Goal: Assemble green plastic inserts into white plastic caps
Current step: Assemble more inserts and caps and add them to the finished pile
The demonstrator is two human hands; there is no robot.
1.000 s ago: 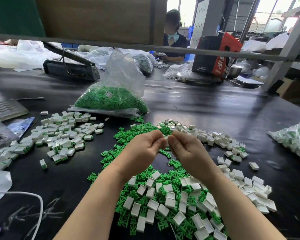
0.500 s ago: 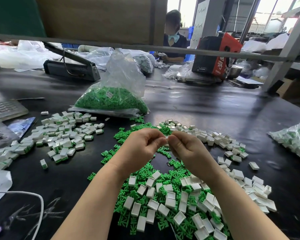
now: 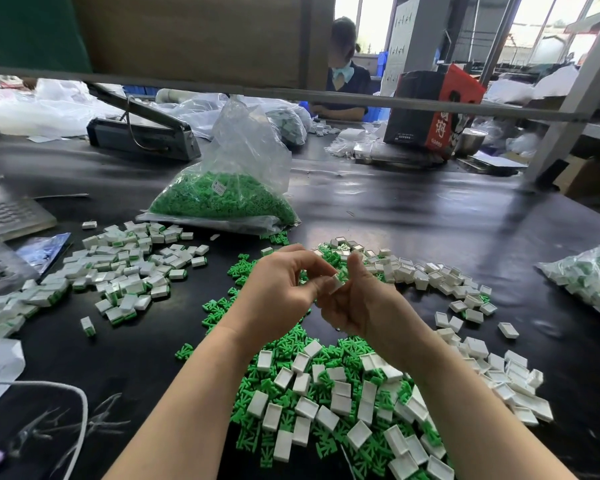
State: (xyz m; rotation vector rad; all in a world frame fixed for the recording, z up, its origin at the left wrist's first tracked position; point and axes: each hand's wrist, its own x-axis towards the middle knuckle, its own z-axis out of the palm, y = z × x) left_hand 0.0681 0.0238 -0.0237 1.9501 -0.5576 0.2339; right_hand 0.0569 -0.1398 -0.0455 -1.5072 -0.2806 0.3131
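Since a second ago the hands have rolled apart slightly: the left hand (image 3: 281, 289) now pinches a small white rectangular plastic cap (image 3: 336, 283) at its fingertips, while the right hand (image 3: 357, 299) pinches a green plastic insert (image 3: 342, 274) against it, so seating looks underway, not finished. Both hover above the loose mixed heap of caps and inserts (image 3: 326, 393). Behind that heap, a clear plastic bag (image 3: 236, 174) holds green inserts; right of the heap, another clear bag (image 3: 589, 275) holds white-and-green pieces, probably finished ones.
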